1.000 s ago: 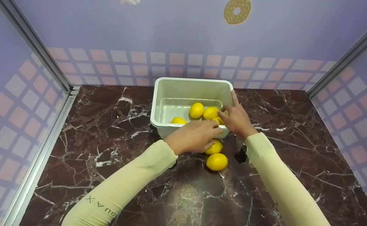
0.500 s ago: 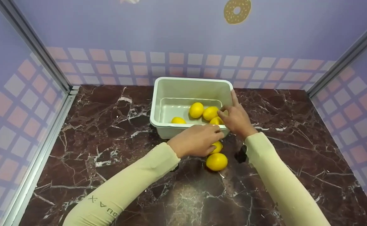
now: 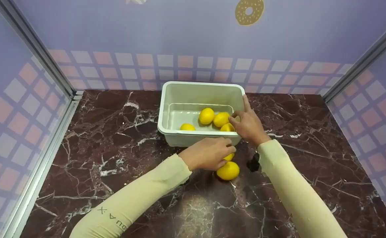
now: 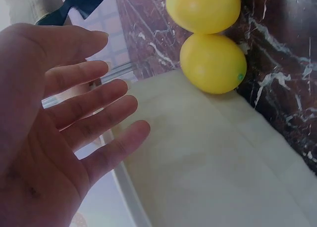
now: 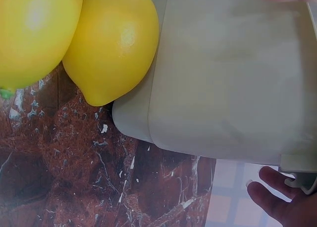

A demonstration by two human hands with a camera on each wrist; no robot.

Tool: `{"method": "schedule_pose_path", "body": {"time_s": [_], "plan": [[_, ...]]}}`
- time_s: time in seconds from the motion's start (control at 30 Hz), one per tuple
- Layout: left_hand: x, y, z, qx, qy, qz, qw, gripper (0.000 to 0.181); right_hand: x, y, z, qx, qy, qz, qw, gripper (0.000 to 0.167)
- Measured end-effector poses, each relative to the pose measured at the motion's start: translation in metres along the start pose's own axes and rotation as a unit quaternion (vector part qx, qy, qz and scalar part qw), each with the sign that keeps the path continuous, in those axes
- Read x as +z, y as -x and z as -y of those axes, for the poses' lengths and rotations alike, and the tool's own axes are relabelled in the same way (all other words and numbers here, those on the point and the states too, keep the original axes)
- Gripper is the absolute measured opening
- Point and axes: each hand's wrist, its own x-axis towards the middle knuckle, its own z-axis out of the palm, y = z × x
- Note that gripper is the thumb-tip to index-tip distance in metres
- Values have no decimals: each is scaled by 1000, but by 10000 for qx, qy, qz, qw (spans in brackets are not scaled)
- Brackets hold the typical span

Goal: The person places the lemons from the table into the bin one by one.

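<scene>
A white plastic bin (image 3: pixel 182 140) stands on the table with several lemons in it, among them one lemon (image 3: pixel 206 116) near its middle. My left hand (image 3: pixel 209 153) hovers just before the front wall, its fingers relaxed and apart in the left wrist view, holding nothing. Beneath it, a lemon (image 3: pixel 230 156) is partly hidden, resting against the bin; another lemon (image 3: pixel 228 171) touches it on the near side. My right hand (image 3: pixel 250 127) grips the rim at the bin's front right corner, one finger stretched along the right side. Its fingers (image 5: pixel 272 200) show outside the bin in the right wrist view.
The dark red marble tabletop (image 3: pixel 113 158) spreads around the bin. A purple wall (image 3: pixel 193 36) with a tile pattern rises close behind it. Side panels with metal frame posts (image 3: pixel 37 46) bound the left and right.
My left hand has drawn back from above the bin's front rim toward me, uncovering more of a lemon inside. The right hand and the bin have stayed still.
</scene>
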Motion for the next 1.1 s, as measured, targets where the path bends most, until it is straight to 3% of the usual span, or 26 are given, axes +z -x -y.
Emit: {"method": "schedule_pose_path", "body": {"time_s": [0.47,0.77,1.1], "plan": [[14,-7,-5,14,121,45,9999,30,0,1,-1,7,-27,3,10000,32],[22,-16,-9,93,-156,126,9998,32,0,1,1,104,-89,67,9999,34],[31,-24,-10,180,-141,111,9997,30,0,1,0,75,-81,69,9999,33]]}}
